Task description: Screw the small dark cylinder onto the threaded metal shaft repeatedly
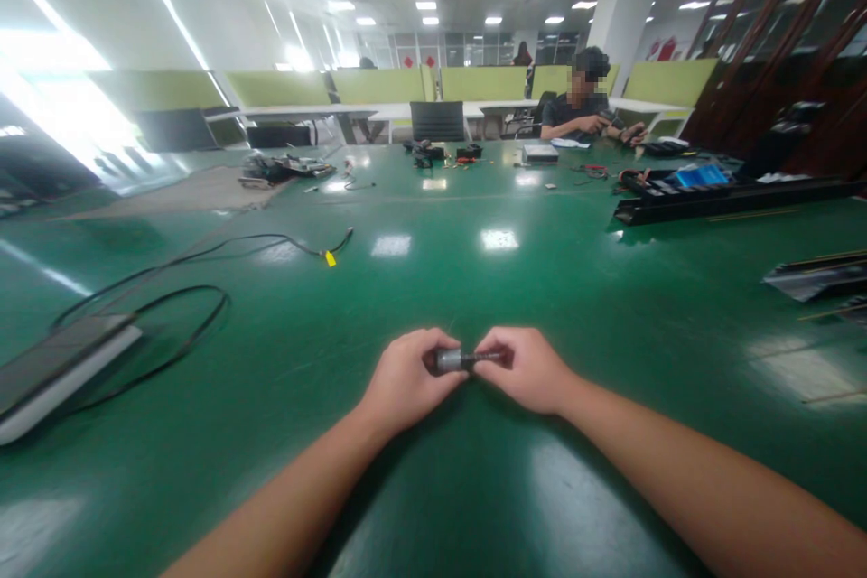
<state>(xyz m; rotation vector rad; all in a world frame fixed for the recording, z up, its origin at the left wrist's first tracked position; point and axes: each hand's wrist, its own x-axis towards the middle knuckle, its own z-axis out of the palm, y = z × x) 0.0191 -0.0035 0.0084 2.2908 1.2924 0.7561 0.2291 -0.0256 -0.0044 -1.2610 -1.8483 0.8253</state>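
Note:
Just above the green table, my left hand is closed around a small silver cylindrical part. A thin dark shaft sticks out of the cylinder's right end. My right hand pinches this shaft between thumb and fingers. Both hands are close together in the lower middle of the view, and the part lies level between them. Its left end is hidden in my left hand.
A black and white device with a looping black cable lies at the left. Electronic parts and a silver box stand at the far edge. Black rails lie at the right. A person sits across the table.

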